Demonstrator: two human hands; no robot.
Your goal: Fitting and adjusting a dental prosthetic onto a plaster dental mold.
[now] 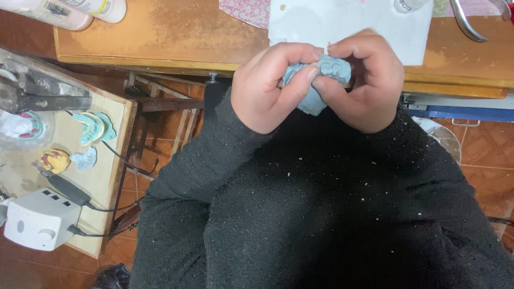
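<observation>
A pale blue dental cast (321, 80) with moulded teeth is held between both my hands in front of my chest, just at the near edge of the wooden desk (160, 37). My left hand (270, 88) grips its left side, thumb pressed on the front. My right hand (367, 80) curls over its right side and top. Much of the cast is hidden by my fingers. My dark sleeves and jumper are dusted with white specks.
A white sheet (348, 21) lies on the desk behind my hands, metal pliers (468, 24) at the far right, bottles (69, 10) at the far left. A side board (101, 176) on the left carries more dental casts (93, 126), a white control box (40, 219) and cables.
</observation>
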